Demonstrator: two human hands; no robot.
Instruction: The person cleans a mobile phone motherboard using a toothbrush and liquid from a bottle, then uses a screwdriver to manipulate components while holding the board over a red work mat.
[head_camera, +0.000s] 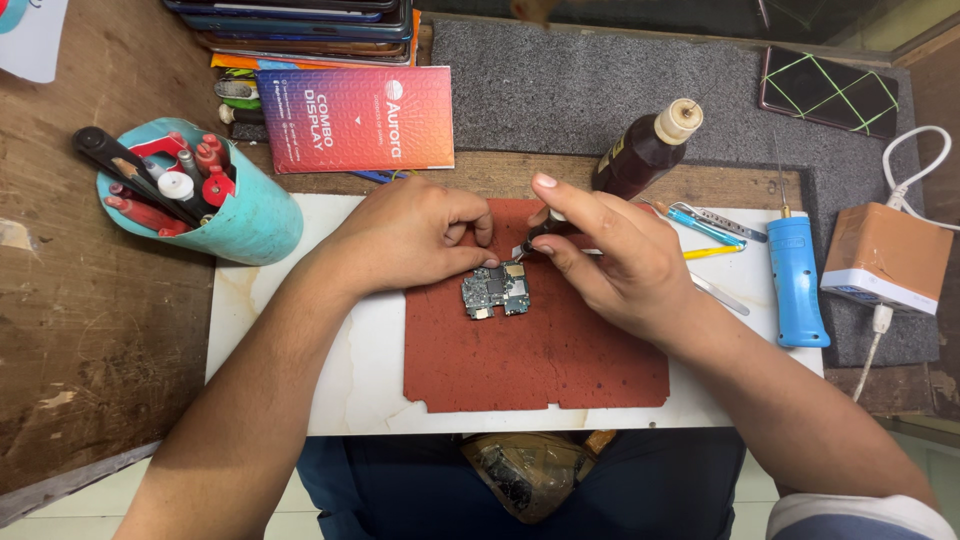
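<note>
A small dark circuit board (496, 291) with grey metal shields lies near the upper middle of a reddish-brown rubber work mat (540, 360), which sits on a white marble-like slab (360, 390) on the worn wooden table (90, 330). The left hand (405, 237) rests curled at the board's ten o'clock, fingers folded in, its fingertips pressing the board's upper left edge. The right hand (610, 255) sits at the board's two o'clock, pinched narrow around a thin dark-handled tool (540, 235) whose tip meets the board's top right corner.

At one o'clock from the board stands a dark brown glass bottle (645, 150) with a cream cap, tilted. At three o'clock, beyond the right hand, lie a blue pen-like tool (705, 225), a yellow stick (712, 252) and metal tweezers (722, 296), then a blue plastic handheld device (797, 280) with a fine needle tip. Further out at three o'clock sits an orange and white charger box (885, 255) with white cables. At nine o'clock a turquoise cup (250, 215) lies tipped, full of red-handled tools. At twelve o'clock a red-orange printed carton (355, 118) lies before a stack of flat phones (300, 20). A black phone with green criss-cross lines (828, 90) rests on grey felt (560, 90) at two o'clock.
</note>
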